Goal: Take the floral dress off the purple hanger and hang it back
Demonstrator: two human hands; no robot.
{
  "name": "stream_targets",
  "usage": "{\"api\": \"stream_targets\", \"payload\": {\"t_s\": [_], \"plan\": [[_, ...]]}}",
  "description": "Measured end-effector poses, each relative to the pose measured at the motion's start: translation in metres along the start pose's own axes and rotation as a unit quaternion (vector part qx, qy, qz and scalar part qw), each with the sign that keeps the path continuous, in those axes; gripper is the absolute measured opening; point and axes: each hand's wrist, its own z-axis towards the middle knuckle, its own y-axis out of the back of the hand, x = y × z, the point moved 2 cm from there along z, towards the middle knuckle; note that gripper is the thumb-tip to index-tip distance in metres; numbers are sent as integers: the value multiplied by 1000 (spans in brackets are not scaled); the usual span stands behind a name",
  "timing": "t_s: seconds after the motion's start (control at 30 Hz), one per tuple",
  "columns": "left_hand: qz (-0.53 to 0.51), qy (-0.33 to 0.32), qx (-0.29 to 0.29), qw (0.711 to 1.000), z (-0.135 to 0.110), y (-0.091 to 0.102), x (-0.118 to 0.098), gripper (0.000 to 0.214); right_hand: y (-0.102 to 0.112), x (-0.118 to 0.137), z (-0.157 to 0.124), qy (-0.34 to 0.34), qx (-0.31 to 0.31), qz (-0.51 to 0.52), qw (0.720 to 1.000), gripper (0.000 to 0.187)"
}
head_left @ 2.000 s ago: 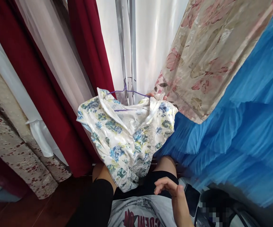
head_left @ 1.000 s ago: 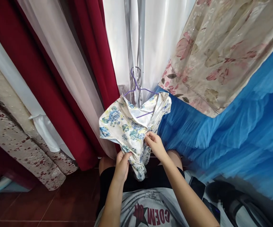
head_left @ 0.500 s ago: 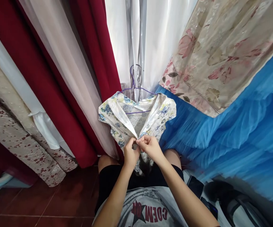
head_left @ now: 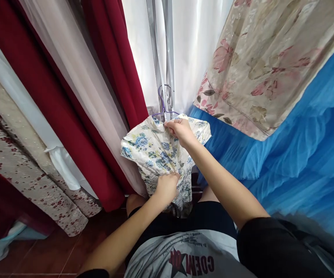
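Observation:
A small white garment with blue and yellow flowers [head_left: 152, 150] hangs on a purple wire hanger [head_left: 161, 105], whose hook is caught on a grey metal window bar [head_left: 167, 58]. My right hand [head_left: 180, 130] is closed on the garment's top at the neckline, just under the hanger hook. My left hand [head_left: 167, 187] pinches the fabric lower down, near the hem. The front of the garment is drawn closed between the two hands.
Dark red curtains [head_left: 109, 58] and sheer white curtains [head_left: 68, 69] hang at left. A beige floral fabric [head_left: 256, 58] and a blue pleated cloth [head_left: 300, 154] fill the right. Patterned fabric rolls [head_left: 25, 166] lean at far left over a red tiled floor [head_left: 54, 251].
The right hand rose from the garment's middle to its neckline. The left hand stayed low on the fabric. The open front, with the hanger bar showing, is now closed.

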Motion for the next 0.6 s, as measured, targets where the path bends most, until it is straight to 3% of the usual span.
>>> {"api": "stream_targets", "payload": {"t_s": [0.1,0.17,0.23,0.27,0.37,0.47,0.53,0.6], "plan": [[-75,15,-75,994,9,27,21,10,6,-5,-15,13,-7,-13,1000,26],[-145,26,-209,967,17,60,35,21,10,-9,-24,17,-10,-12,1000,21],[-168,-3,-343,924,28,98,44,35,12,-10,-32,32,-2,-10,999,22],[-158,-29,-373,914,35,115,47,38,13,-10,-34,42,3,-10,999,23],[-88,-97,-363,923,56,149,46,24,12,-8,-35,69,12,-17,997,24],[-43,-121,-373,919,66,165,38,22,11,-12,-30,87,4,-36,995,25],[-63,-124,-411,901,65,173,38,21,11,-20,-26,89,-3,-69,994,24],[-137,-112,-466,867,60,182,51,21,13,-32,-26,71,-6,-109,992,23]]}}
